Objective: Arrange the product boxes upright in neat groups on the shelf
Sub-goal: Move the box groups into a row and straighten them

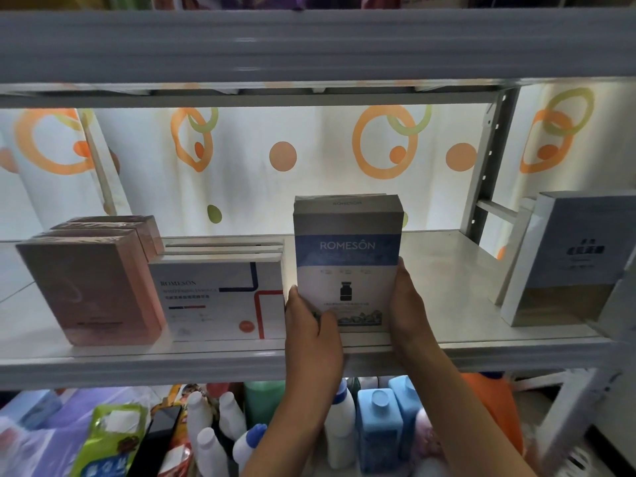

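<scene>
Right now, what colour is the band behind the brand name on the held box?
Blue band, head view.

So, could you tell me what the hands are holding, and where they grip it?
Both hands hold the upright blue box by its lower sides: the left hand on its left edge, the right hand on its right edge.
</scene>
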Available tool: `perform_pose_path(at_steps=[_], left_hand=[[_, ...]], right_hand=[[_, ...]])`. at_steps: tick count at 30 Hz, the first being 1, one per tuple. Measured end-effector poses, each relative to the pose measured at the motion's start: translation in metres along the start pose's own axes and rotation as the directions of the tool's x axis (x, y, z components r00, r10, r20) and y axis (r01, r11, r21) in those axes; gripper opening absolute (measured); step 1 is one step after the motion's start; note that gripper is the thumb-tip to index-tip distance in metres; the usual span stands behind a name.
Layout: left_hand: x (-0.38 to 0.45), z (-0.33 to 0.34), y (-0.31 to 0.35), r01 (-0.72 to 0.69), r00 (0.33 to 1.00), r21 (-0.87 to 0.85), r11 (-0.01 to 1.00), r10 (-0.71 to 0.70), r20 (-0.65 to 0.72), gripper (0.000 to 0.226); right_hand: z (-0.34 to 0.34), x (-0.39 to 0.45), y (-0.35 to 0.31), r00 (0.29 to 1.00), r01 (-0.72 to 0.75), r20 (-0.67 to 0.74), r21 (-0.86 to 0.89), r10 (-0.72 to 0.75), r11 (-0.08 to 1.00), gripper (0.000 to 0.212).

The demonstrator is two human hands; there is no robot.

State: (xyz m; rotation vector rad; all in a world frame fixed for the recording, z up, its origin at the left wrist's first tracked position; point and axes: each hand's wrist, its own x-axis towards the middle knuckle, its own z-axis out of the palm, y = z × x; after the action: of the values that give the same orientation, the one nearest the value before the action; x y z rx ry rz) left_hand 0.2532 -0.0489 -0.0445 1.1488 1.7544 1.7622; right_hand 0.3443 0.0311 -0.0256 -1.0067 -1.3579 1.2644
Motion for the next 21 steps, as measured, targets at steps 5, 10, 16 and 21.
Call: perform_pose_path(at_steps=[5,10,16,21], left_hand=[[-0.003,-0.003,0.0,0.024,0.999,0.01,1.0,-0.024,0.032,0.037],[-0.011,-0.009,0.006,0.054,0.996,0.033,0.998,-0.056,0.073,0.038],[-0.035,-0.018,0.028,0.008,0.994,0.117,0.993,-0.02,0.109,0.059],[-0.039,-0.019,0.024,-0.065,0.99,0.202,0.977,0.038,0.133,0.061]], right_hand=[[0.001,0.0,-0.001,1.0,0.006,-0.008,0.007,-0.006,1.0,0.056],[0.0,0.0,-0.001,1.0,0.008,-0.016,0.012,-0.008,1.0,0.053],[0.001,-0.001,0.001,0.999,-0.01,-0.034,0.01,0.011,1.0,0.055],[0.002,-0.002,0.001,0.999,-0.002,-0.032,0.01,0.002,1.0,0.049]])
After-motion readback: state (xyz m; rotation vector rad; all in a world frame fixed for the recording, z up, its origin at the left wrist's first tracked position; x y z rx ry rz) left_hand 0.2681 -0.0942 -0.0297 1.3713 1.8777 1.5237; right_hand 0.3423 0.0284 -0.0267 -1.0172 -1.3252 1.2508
